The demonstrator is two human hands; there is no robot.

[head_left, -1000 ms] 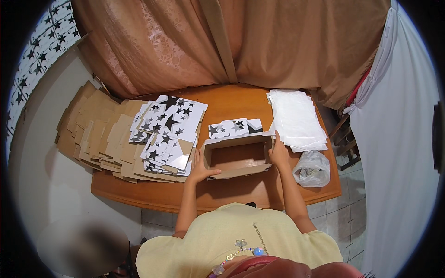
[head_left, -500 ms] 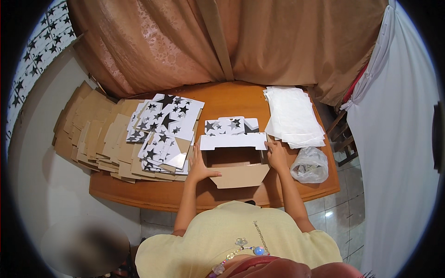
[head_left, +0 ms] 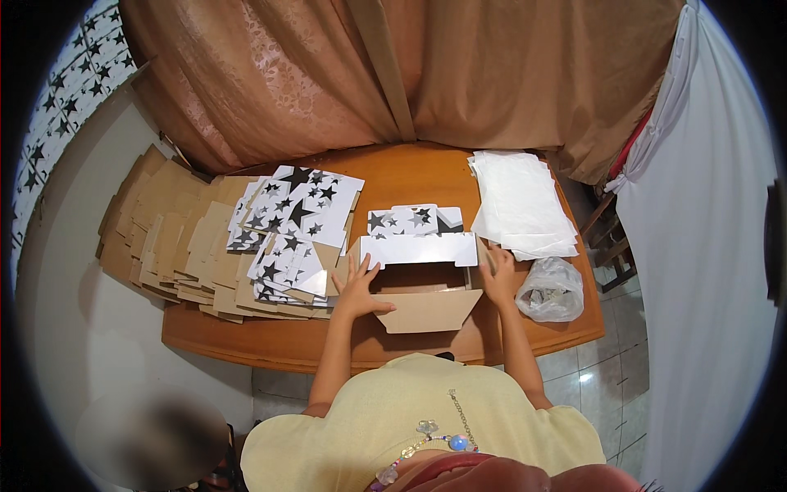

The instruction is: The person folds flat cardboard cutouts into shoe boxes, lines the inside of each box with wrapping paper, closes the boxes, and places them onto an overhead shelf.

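You are working on a half-folded cardboard box (head_left: 426, 283), which is sitting on the wooden table (head_left: 270, 344) right in front of you, near the table's front edge. The box is plain brown inside, and its front flap is lying open toward you. Its back wall is standing up and showing a white face, and behind that wall a panel printed with black stars on white is lying flat.

Your left hand (head_left: 358, 287) is resting on the box's left side, its grip spread wide with the fingers fanned over the left wall and the thumb lying on the front flap. Your right hand (head_left: 498, 277) is pressing against the box's right wall; its fingers are curled over the edge, but you cannot tell how tightly they are closing.

Left of the box, a stack of flat star-printed box blanks (head_left: 291, 225) is lying on a broader spread of brown cardboard blanks (head_left: 168, 242). Right of the box and farther back, a pile of white sheets (head_left: 520, 201) is lying. Just right of the box, beside your right hand, a clear plastic bag (head_left: 551, 289) is sitting.
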